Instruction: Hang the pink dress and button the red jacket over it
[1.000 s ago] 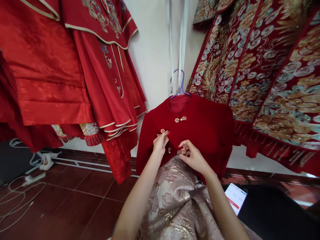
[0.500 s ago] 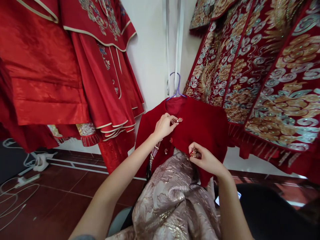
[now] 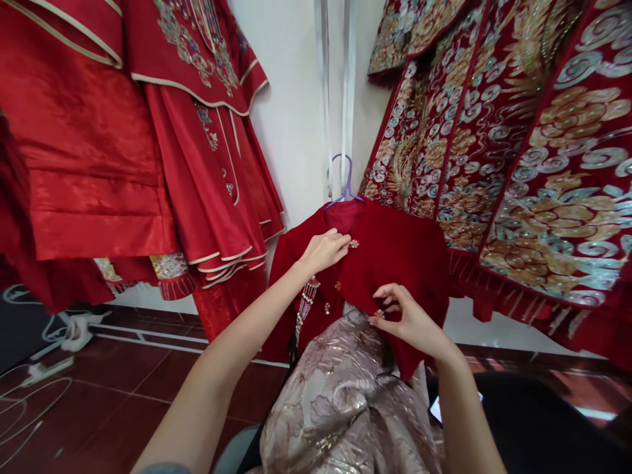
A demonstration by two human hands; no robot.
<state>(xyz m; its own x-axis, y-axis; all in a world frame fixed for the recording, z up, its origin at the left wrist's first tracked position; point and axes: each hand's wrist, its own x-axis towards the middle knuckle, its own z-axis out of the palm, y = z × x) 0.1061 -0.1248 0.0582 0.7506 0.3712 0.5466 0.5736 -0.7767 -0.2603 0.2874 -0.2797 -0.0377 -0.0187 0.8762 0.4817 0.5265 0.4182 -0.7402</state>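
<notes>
A dark red velvet jacket point(image 3: 405, 243) hangs in front of me on a purple hanger point(image 3: 348, 187). My left hand point(image 3: 326, 251) is closed at its front edge near the neck, fingertips beside a pearl-and-gold beaded button point(image 3: 354, 243). Lower down, my right hand point(image 3: 407, 317) has a second beaded button point(image 3: 379, 315) at its thumb tip, with the index finger curved above it. More beaded fastenings and a hanging bead tassel point(image 3: 307, 299) show on the left panel. What lies beneath my left fingers is hidden.
Shiny pinkish-gold brocade point(image 3: 326, 388) covers my lap. Red garments point(image 3: 93, 164) hang at left, and a heavily embroidered one point(image 3: 494, 151) at right. White cables point(image 3: 39, 408) and a power strip point(image 3: 47, 370) lie on the tiled floor. A phone point(image 3: 435, 409) rests beside my right forearm.
My left fingers have shifted slightly left off the upper button, which shows more fully. My right fingers have loosened and spread a little around the lower button. The view has tilted slightly.
</notes>
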